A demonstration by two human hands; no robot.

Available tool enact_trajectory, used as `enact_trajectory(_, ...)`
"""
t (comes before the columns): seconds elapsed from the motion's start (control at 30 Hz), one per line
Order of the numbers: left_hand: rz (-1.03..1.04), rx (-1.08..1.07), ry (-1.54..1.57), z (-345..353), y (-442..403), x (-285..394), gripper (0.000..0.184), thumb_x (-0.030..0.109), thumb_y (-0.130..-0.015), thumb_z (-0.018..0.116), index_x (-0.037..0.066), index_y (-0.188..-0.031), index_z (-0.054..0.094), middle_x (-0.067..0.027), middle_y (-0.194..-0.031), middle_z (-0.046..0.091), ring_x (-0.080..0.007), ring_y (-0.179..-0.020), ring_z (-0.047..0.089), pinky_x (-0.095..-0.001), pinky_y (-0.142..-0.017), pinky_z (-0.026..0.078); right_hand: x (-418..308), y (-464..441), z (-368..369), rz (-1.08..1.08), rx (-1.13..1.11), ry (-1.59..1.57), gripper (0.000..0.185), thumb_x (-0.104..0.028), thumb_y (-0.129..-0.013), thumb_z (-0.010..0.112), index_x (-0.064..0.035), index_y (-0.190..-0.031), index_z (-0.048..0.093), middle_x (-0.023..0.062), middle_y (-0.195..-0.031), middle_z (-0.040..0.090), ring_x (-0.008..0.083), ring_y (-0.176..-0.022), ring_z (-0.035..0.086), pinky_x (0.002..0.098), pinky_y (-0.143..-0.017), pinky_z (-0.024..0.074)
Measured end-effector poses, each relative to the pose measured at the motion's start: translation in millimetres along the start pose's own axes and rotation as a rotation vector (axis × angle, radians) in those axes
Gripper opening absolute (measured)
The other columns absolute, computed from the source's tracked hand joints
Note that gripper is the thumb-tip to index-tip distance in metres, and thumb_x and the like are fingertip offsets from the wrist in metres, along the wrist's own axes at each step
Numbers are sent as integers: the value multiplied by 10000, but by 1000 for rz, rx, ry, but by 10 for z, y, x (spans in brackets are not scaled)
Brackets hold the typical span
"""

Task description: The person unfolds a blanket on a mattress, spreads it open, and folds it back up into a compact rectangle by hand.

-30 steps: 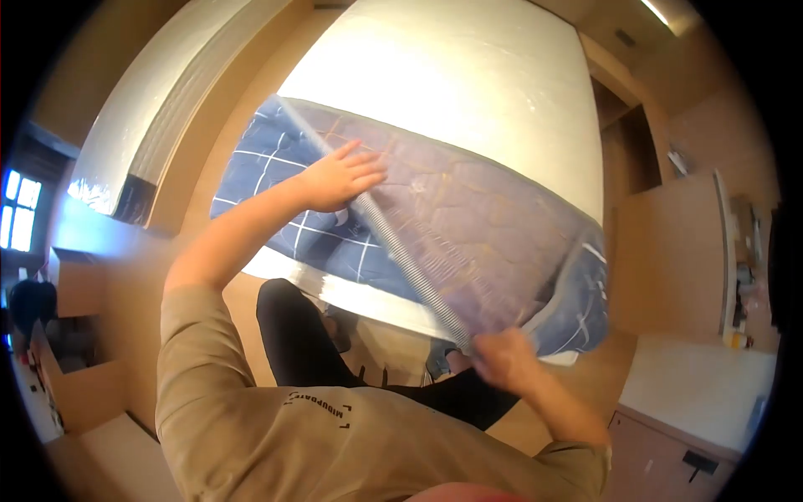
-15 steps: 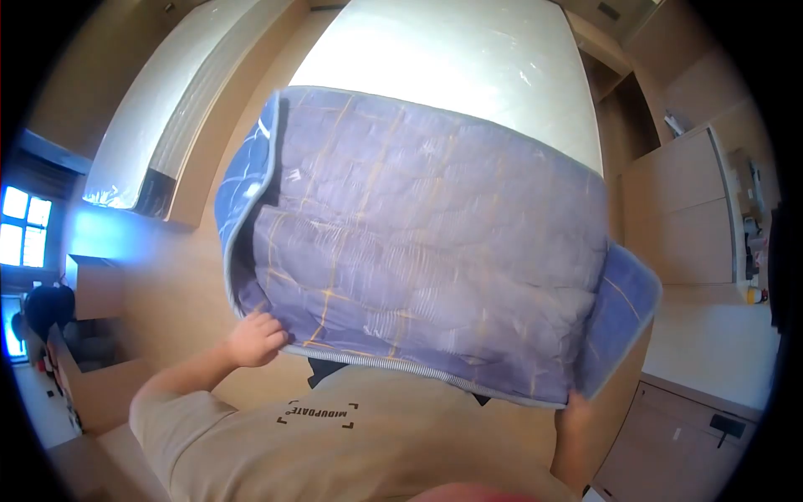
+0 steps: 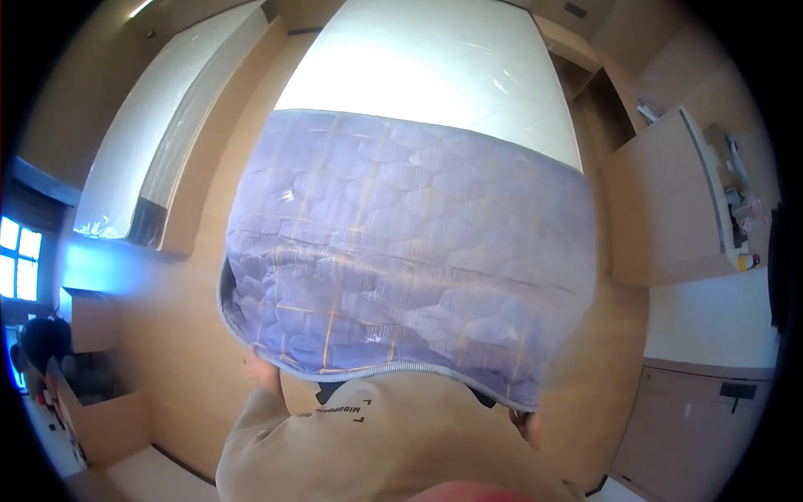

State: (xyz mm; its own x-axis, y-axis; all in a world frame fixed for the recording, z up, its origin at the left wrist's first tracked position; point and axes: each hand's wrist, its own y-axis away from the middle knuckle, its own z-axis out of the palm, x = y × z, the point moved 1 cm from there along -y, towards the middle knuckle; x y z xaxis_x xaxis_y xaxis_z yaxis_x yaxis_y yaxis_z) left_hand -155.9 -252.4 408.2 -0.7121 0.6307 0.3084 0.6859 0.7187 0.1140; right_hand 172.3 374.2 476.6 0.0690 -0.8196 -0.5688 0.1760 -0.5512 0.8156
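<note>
A quilted purple-blue pad (image 3: 418,243) with thin yellow lines and a grey striped edge lies over the near part of a white mattress (image 3: 427,58). Its near edge curves close in front of my shirt. My left hand (image 3: 263,371) is at the pad's near left corner, with its fingers mostly hidden by the edge. At the near right corner is my right hand (image 3: 529,425), largely covered by the pad and my sleeve, so its fingers cannot be made out.
Another plastic-wrapped mattress (image 3: 150,117) stands along the left on a wooden base. An open wooden box (image 3: 100,418) is at the lower left. On the right are a wooden cabinet (image 3: 661,201) with small items and a door with a dark handle (image 3: 739,391).
The pad, earlier folded diagonally, now lies spread with its folded side flaps flattened. Both hands have moved to its near corners, and its near edge has come close to my body.
</note>
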Motion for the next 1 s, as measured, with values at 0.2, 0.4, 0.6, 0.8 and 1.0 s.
enact_trajectory(0.2,-579,-492,1772,511,-340,-361,631,487,-925,413,32,-1362,432,-167,-1384,476,-374,-1266,449,-519,-1076,338,38,-474,-190,-86,-200,-296,556,-460,-942,407,-48,-1303,501,148,-1365,501,316,-1262,481,544,-1038,408)
enact_trajectory(0.4,-700,-720,1711,149,-492,-13,543,368,-927,412,7,-1330,470,-189,-1374,493,-373,-1269,458,-519,-1102,309,-411,-143,179,-232,82,-510,602,-459,-929,375,-6,-1316,464,188,-1354,497,365,-1250,476,549,-1056,360)
enact_trajectory(0.6,-655,-502,1609,-172,-1497,451,485,300,-906,427,-60,-1215,525,-225,-1268,556,-375,-1192,522,-494,-1072,362,-1170,-963,253,-418,-89,-332,576,-500,-898,433,-22,-1205,533,154,-1171,583,311,-1106,557,449,-955,451)
enact_trajectory(0.8,80,-262,1524,-1310,-3082,1935,376,316,-884,460,-4,-1001,619,-143,-976,621,-278,-897,589,-427,-804,498,-3927,-1327,1623,-930,-178,-105,278,-217,-862,611,-23,-1056,562,116,-1042,584,248,-948,567,437,-816,492)
enact_trajectory(1.0,693,148,1595,-4781,-4258,3771,276,215,-856,585,-42,-914,668,-144,-883,677,-257,-849,642,-362,-816,513,-6077,1698,2721,-1702,-176,-58,379,-262,-891,622,-29,-1184,563,142,-1101,598,263,-974,605,383,-797,528)
